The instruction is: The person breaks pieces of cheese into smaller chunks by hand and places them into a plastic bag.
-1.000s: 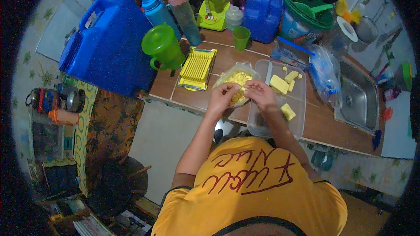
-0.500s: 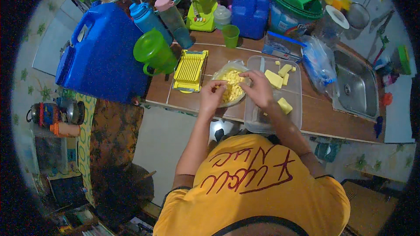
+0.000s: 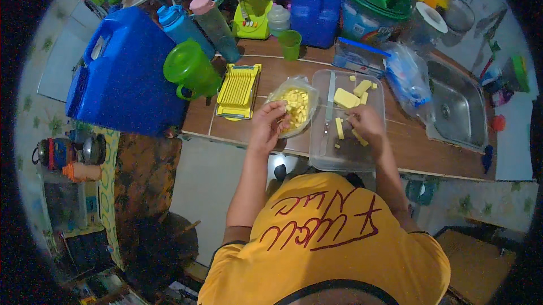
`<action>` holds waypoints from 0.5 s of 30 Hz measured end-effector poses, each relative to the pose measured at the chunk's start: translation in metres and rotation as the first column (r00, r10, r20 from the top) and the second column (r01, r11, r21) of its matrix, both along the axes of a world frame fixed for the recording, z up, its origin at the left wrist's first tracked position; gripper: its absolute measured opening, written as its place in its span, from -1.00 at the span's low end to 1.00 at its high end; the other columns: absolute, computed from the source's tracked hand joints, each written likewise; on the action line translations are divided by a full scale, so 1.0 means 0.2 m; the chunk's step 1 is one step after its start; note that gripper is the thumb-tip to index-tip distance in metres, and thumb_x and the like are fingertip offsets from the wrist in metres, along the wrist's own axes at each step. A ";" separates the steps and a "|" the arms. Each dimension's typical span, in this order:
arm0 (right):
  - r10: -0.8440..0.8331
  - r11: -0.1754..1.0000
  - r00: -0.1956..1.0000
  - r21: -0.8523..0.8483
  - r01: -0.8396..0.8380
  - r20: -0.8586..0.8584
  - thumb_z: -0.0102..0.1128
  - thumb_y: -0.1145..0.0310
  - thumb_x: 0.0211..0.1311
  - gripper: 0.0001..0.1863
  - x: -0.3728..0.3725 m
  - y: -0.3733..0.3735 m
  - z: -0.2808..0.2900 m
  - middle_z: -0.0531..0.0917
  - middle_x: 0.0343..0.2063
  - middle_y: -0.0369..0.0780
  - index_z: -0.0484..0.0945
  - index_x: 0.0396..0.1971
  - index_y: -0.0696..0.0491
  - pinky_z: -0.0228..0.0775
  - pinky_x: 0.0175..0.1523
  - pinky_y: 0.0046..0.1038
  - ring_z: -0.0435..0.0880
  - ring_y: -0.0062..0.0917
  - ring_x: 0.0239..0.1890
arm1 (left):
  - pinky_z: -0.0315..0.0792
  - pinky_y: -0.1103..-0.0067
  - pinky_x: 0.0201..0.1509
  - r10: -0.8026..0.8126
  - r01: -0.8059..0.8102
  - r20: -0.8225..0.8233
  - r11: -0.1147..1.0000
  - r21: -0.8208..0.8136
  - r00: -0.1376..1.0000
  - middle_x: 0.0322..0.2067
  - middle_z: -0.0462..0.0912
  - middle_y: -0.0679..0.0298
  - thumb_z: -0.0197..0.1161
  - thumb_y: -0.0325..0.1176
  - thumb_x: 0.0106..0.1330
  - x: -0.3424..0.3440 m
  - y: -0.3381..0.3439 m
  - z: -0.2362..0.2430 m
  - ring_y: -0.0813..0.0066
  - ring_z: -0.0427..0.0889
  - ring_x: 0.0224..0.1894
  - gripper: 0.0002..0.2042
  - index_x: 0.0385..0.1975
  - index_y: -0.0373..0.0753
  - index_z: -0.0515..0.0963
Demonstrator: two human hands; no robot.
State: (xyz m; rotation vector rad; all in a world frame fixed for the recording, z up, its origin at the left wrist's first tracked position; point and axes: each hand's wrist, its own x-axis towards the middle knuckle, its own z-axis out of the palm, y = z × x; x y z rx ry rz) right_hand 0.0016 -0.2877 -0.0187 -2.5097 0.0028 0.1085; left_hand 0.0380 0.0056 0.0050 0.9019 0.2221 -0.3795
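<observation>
A bowl lined with clear plastic (image 3: 310, 91) holds many small yellow cubes (image 3: 297, 101) that look like cheese. My left hand (image 3: 268, 125) is at the bowl's left rim, its fingers bent together; whatever is between them is too small to make out. Over the clear plastic tray (image 3: 345, 160), my right hand (image 3: 369, 124) has its fingertips closed down beside the cheese pieces, and the hand hides what they pinch. A thick cheese block (image 3: 346, 98) and a cheese stick (image 3: 339, 128) lie in the tray. Along the tray's left side rests a knife (image 3: 330, 98).
A yellow slicer (image 3: 238, 91) with parallel bars lies left of the bowl. Behind stand a green pitcher (image 3: 192, 70), a green cup (image 3: 290, 44), blue jugs (image 3: 315, 8) and a box (image 3: 359, 56). Right of the tray are a plastic bag (image 3: 408, 76) and the sink (image 3: 457, 104).
My right hand has left the bowl and moved right to the cheese in the tray. My left hand stays by the bowl, slightly left. The view has shifted a little.
</observation>
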 end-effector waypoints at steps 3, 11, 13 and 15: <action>0.179 0.979 0.858 -0.174 -0.106 0.481 0.07 0.41 0.01 -0.85 -0.10 0.01 -0.07 0.54 -0.45 -0.10 0.60 -0.46 0.11 0.36 -0.19 -0.29 0.50 -0.22 -0.28 | 0.48 0.60 -0.48 -0.042 0.041 -0.005 0.984 -0.173 0.999 -0.36 0.53 0.26 0.15 -0.50 0.17 -0.01 -0.03 -0.01 0.43 0.58 -0.41 -0.85 -0.26 -0.29 0.47; 0.152 0.986 0.898 -0.124 -0.110 0.413 0.16 0.35 0.02 -0.86 -0.08 0.05 -0.06 0.53 -0.48 -0.18 0.58 -0.45 0.09 0.35 -0.21 -0.35 0.50 -0.32 -0.34 | 0.55 0.46 -0.28 -0.168 0.153 0.005 0.886 -0.438 0.986 -0.32 0.56 0.17 0.13 -0.52 0.17 -0.04 -0.13 -0.04 0.27 0.60 -0.25 -0.84 -0.24 -0.30 0.46; 0.184 0.981 0.881 -0.138 -0.136 0.437 0.15 0.33 0.03 -0.85 -0.08 0.04 -0.07 0.53 -0.48 -0.19 0.58 -0.46 0.09 0.35 -0.22 -0.34 0.50 -0.31 -0.35 | 0.55 0.45 -0.27 -0.172 0.151 -0.011 0.893 -0.425 0.985 -0.32 0.56 0.16 0.13 -0.52 0.17 -0.05 -0.15 -0.04 0.27 0.60 -0.24 -0.84 -0.24 -0.31 0.46; 0.155 0.977 0.904 -0.199 -0.080 0.398 0.15 0.32 0.04 -0.85 -0.08 0.04 -0.08 0.52 -0.49 -0.17 0.58 -0.46 0.08 0.34 -0.24 -0.37 0.49 -0.31 -0.34 | 0.56 0.44 -0.25 -0.188 0.170 -0.012 0.915 -0.366 0.982 -0.35 0.56 0.16 0.13 -0.52 0.17 -0.07 -0.17 -0.04 0.28 0.61 -0.25 -0.83 -0.23 -0.32 0.46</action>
